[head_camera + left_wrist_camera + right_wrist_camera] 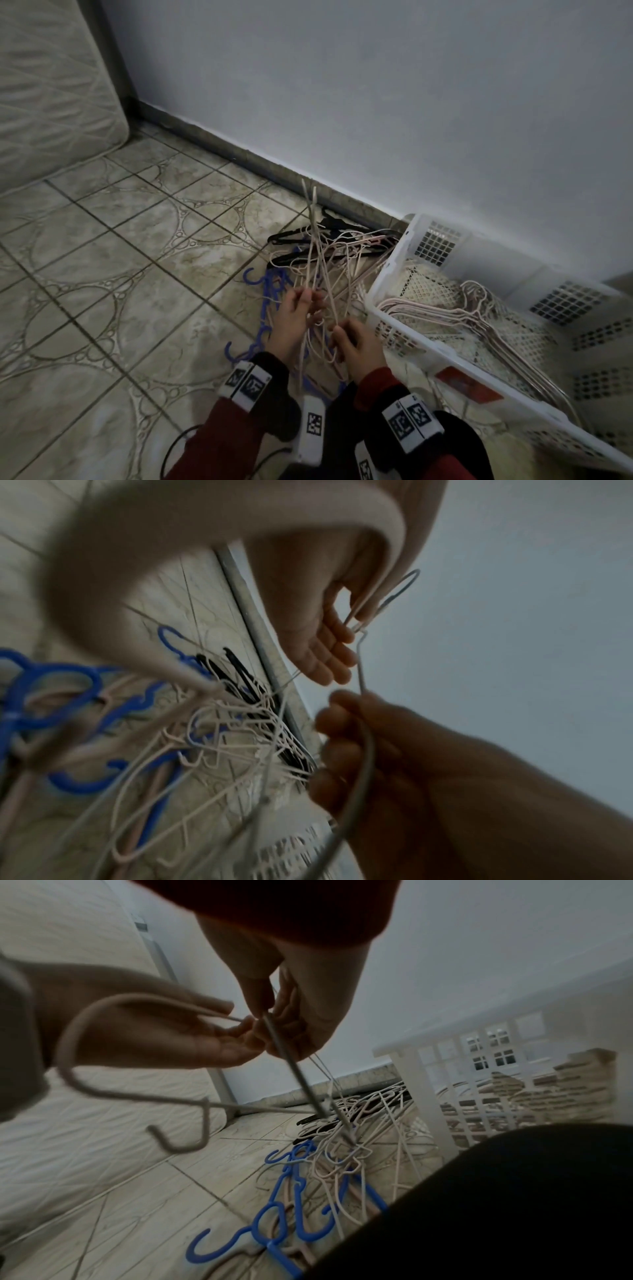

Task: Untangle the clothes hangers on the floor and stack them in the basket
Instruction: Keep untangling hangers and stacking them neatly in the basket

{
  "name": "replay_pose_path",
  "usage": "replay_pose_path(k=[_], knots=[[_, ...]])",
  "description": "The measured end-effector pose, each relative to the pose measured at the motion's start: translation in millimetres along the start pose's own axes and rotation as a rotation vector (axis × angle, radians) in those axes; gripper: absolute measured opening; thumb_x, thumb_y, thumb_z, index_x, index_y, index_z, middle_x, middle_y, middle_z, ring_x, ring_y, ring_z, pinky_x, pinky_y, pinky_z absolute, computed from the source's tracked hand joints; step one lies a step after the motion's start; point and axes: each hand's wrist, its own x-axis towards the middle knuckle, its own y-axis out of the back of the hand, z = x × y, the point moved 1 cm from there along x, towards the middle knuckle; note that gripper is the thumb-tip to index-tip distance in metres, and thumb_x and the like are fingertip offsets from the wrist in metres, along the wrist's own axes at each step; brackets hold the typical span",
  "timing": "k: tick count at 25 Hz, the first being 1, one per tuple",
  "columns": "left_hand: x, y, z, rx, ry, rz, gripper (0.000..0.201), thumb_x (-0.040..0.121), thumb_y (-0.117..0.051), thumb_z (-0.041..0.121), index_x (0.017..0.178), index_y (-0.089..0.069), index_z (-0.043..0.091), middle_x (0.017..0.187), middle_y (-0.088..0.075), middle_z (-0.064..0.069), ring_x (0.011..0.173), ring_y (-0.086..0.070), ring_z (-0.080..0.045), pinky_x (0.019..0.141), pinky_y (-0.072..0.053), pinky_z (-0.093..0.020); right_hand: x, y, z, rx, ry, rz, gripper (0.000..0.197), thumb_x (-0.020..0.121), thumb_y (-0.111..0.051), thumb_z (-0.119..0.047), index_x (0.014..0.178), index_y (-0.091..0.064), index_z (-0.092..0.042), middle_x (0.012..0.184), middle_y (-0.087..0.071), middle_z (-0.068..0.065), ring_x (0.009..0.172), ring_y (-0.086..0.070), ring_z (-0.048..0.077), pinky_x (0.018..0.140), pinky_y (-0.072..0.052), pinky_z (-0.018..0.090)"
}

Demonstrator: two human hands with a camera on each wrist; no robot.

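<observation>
Both hands hold thin pink wire hangers [313, 246] upright above the tangled pile [342, 250] on the tiled floor. My left hand [301, 301] pinches wire between thumb and fingers [342, 639]. Just to its right, my right hand [342, 334] curls round a grey-looking hanger wire [361, 669], also pinched in the right wrist view [274, 1031]. The pile mixes black hangers [294, 236], pink ones and blue hangers [260, 277]. The white basket [387, 263] stands to the right, with several pink hangers [445, 310] stacked flat inside.
A mattress [51, 85] leans at the far left. The wall and its dark skirting run behind the pile and the basket. A black cable [174, 445] lies on the tiles by my left arm. Bare tiled floor [120, 274] stretches to the left.
</observation>
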Motion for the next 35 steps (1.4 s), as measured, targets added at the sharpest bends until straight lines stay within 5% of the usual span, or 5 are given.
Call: replay_pose_path(k=[11,17,22,28,35], knots=[[-2.2,-30.4,-17.5,0.124,-0.148,0.042,0.023,0.097,-0.039,0.02,0.118,-0.042,0.011,0.083,-0.056,0.003,0.074,-0.056,-0.008,0.067,-0.047,-0.017,-20.2,-3.7,-15.9,0.23,-0.054,-0.074,0.022,0.093,-0.039,0.003,0.092,-0.054,-0.012,0.079,-0.057,-0.009,0.064,-0.056,-0.016,0.061,-0.042,0.001],[7.1,-12.0,-20.9,0.194,-0.083,-0.166,0.021,0.095,-0.041,0.009,0.116,-0.04,0.006,0.085,-0.06,-0.003,0.072,-0.062,0.002,0.062,-0.05,-0.01,-24.0,-8.8,-27.4,0.524,-0.194,-0.142,0.02,0.097,-0.031,-0.004,0.082,-0.044,-0.009,0.035,-0.051,-0.004,0.026,-0.037,0.001,0.03,-0.031,0.011],[18.4,14.5,-17.3,0.213,-0.039,-0.059,0.017,0.096,-0.04,0.009,0.1,-0.056,0.01,0.078,-0.063,-0.002,0.06,-0.064,-0.002,0.06,-0.049,-0.019,-8.8,1.0,-6.2,0.348,-0.124,0.004,0.017,0.091,-0.045,-0.022,0.078,-0.053,-0.021,0.058,-0.051,-0.011,0.046,-0.046,-0.004,0.048,-0.036,0.01],[48.0,48.9,-112.6,0.56,0.432,0.088,0.027,0.093,-0.048,0.01,0.115,-0.053,-0.004,0.119,-0.058,-0.029,0.108,-0.057,-0.042,0.082,-0.05,-0.037,1.5,41.4,-10.0,0.39,-0.075,0.071,0.022,0.096,-0.037,-0.011,0.081,-0.053,-0.014,0.039,-0.041,-0.012,0.032,-0.031,0.0,0.035,-0.025,0.009],[64.1,17.3,-115.4,0.889,0.478,0.036,0.033,0.094,-0.047,0.026,0.108,-0.054,-0.003,0.106,-0.061,-0.019,0.101,-0.06,-0.034,0.086,-0.045,-0.034,-5.3,46.7,7.8,0.383,-0.079,0.096,0.023,0.096,-0.038,-0.013,0.081,-0.054,-0.019,0.041,-0.044,-0.014,0.035,-0.035,0.0,0.037,-0.027,0.007]])
